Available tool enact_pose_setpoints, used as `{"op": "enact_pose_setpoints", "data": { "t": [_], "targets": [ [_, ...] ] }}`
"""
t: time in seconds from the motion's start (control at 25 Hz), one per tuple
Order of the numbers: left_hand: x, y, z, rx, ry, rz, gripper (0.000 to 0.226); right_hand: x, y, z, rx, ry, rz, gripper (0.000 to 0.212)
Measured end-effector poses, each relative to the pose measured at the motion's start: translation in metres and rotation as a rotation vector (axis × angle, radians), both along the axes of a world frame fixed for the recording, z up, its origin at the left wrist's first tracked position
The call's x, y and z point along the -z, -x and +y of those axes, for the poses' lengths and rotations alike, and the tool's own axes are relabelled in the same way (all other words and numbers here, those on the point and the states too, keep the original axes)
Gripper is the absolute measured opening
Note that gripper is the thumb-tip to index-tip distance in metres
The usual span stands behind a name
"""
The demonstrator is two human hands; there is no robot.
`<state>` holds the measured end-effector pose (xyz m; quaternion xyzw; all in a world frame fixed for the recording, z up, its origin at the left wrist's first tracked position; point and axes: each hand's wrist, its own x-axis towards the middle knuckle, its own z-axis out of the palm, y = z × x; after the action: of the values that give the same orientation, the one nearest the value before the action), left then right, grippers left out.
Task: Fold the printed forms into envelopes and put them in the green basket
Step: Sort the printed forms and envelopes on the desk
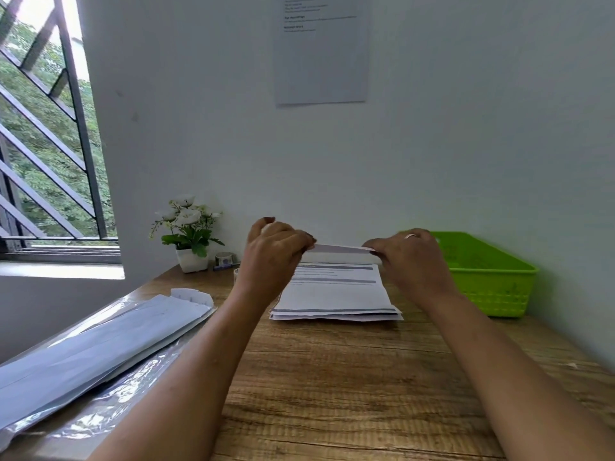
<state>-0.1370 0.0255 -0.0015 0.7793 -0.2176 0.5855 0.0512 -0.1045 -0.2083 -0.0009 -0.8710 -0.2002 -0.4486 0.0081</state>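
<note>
Form [337,249] up in the air between the hands, seen nearly edge-on as a thin white strip with a grey shade along it. Left hand [276,251] curled, pinching the strip's left end. Right hand [409,257] curled, pinching the right end, ring on one finger.

Directly below, stack [332,294] of printed sheets flat on the surface [332,377]: white, with grey bars and fine lines of text, lower edges fanned a little. Just right of the right hand, basket [492,277]: bright green plastic, rectangular, perforated sides, close against the wall.

Wood-grain brown surface, matte. At the left, long pale envelopes [100,344] in glossy, crinkled clear wrap. Beyond the left hand, small plant [188,227] with white flowers in a white pot, tape roll [223,259] just beside it.
</note>
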Motion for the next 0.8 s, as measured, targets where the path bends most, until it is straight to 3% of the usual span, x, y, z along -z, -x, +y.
{"op": "enact_pose_setpoints", "data": {
  "t": [0.2, 0.32, 0.56, 0.68, 0.8],
  "targets": [
    [-0.003, 0.0, 0.026, -0.128, 0.23, 0.057, 0.004, -0.017, 0.021, -0.01, 0.04, -0.121, 0.153, 0.051],
    [0.003, -0.002, 0.008, -0.07, 0.131, 0.16, 0.007, -0.022, 0.033, 0.004, 0.148, -0.019, 0.323, 0.069],
    [0.026, -0.012, -0.031, -0.037, -0.115, 0.608, 0.019, 0.002, 0.039, 0.04, 0.348, 0.283, 0.586, 0.043],
    [0.043, -0.022, -0.034, 0.003, -0.142, 0.825, 0.024, 0.015, 0.03, 0.036, 0.407, 0.371, 0.762, 0.043],
    [0.057, -0.028, -0.039, -0.005, -0.181, 0.991, 0.033, 0.021, 0.022, 0.031, 0.423, 0.394, 0.822, 0.044]
  ]
}}
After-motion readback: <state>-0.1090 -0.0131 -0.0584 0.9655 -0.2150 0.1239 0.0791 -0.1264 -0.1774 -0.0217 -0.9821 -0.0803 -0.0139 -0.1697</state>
